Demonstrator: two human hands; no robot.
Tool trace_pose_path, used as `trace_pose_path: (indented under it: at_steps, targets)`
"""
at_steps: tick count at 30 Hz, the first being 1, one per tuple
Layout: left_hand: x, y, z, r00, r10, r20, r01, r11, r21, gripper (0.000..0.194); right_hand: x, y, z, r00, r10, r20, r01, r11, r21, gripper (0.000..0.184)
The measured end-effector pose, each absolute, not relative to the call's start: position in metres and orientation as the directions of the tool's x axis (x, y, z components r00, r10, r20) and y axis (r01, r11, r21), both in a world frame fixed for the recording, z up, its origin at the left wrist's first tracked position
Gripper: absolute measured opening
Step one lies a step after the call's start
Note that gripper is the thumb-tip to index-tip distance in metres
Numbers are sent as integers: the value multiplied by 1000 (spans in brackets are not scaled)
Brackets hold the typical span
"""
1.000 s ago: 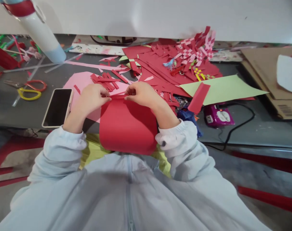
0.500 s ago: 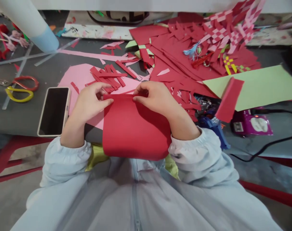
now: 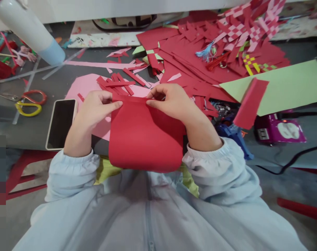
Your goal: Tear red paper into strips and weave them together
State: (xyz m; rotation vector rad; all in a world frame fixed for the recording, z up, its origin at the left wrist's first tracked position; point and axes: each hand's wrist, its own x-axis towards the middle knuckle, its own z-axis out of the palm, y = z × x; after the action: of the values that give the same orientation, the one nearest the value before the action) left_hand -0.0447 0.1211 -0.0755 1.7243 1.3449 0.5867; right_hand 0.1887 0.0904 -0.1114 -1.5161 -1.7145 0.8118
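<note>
A red paper sheet (image 3: 145, 139) curves from the table edge down toward my lap. My left hand (image 3: 95, 109) pinches its far edge at the left corner. My right hand (image 3: 171, 103) pinches the same edge at the right, fingers closed on the paper. Under the sheet's far end lies a pink paper sheet (image 3: 82, 87) with several cut red strips (image 3: 116, 83) on it. A phone (image 3: 61, 122) lies face up just left of my left wrist.
A heap of red paper and woven red-and-pink pieces (image 3: 226, 42) fills the back right. A pale green sheet (image 3: 286, 87) and a purple device (image 3: 281, 129) with a cable sit right. Scissors (image 3: 28, 103) lie far left, a white-and-blue tube (image 3: 30, 31) back left.
The view has shifted slightly. Both hands keep their pinch on the sheet's far edge, which now sits a little farther from me and straighter between the fingers.
</note>
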Motion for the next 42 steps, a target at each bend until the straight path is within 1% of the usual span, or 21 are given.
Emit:
trace_pose_path:
  at_steps: [5,8,11,20,25,30,33,37,39,42]
  targets:
    - [-43,130,-82,364,922,-130,488,-70,870,15,189,90,-112,-83,989,119,573,145,-806,5]
    - [-47,133,-87,380,909,-170,456,-24,890,19,188,88,-109,-102,986,128,577,164,-800,11]
    - [-51,134,-90,397,899,-184,426,-3,905,22,185,86,-106,-118,978,169,583,207,-785,13]
    - [-48,124,-88,393,906,-156,474,-54,879,24,170,82,-109,-185,943,276,605,330,-724,10]
    - [-50,123,-89,386,904,-186,459,-14,888,27,166,80,-110,-189,923,334,619,376,-690,14]
    - [-52,125,-92,381,881,-281,433,98,896,15,164,75,-113,-220,891,396,668,434,-604,22]
    - [-54,125,-93,389,866,-315,425,135,895,14,162,71,-115,-257,870,420,711,465,-528,25]
    - [-56,124,-95,387,860,-333,419,158,894,14,160,68,-117,-306,831,464,751,510,-419,28]
    - [-56,123,-96,371,872,-320,427,145,892,16,159,67,-118,-324,826,461,764,516,-387,30]
    - [-55,123,-98,308,901,-304,458,140,878,25,158,66,-119,-329,838,435,788,497,-362,31]
